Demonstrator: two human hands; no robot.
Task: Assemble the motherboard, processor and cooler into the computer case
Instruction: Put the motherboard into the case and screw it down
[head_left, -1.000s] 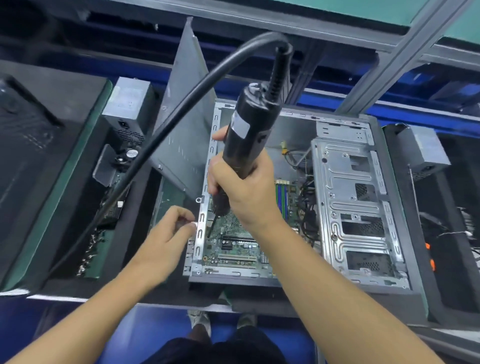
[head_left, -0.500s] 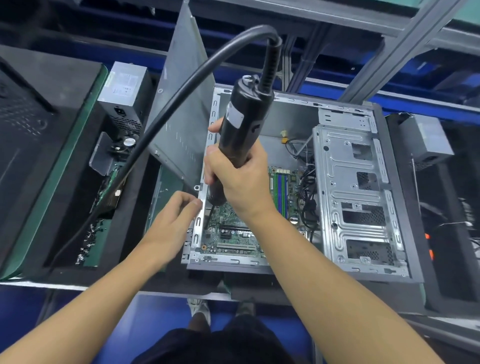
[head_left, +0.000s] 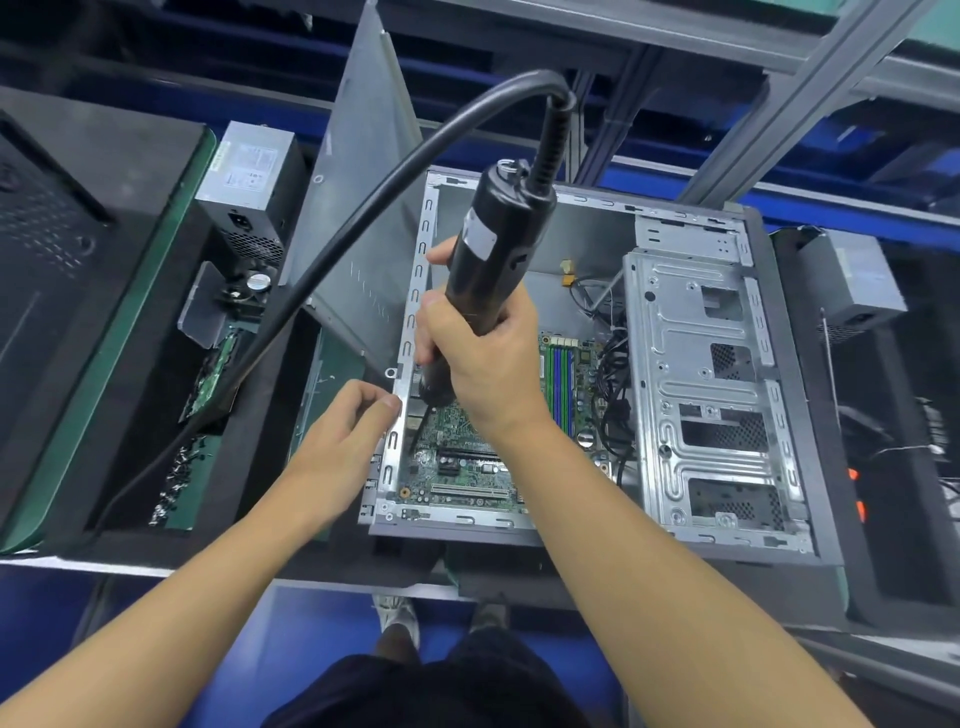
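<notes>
My right hand (head_left: 488, 364) grips the screwdriver (head_left: 493, 254). Under it the motherboard (head_left: 457, 467) sits in the case (head_left: 592, 234). My left hand (head_left: 343, 441) touches its rim, grip unclear.

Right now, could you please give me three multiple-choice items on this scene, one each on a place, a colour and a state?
1. Where is the motherboard?
A. on a shelf above
B. in the case
C. on the floor

2. What colour is the screwdriver?
A. yellow
B. red
C. black

3. What is the right grip doing?
A. holding the screwdriver
B. resting open on the case
C. pulling a cable

Answers:
1. B, the green board lies inside the metal walls.
2. C, its body is black.
3. A, it is wrapped round the tool's barrel.
</notes>
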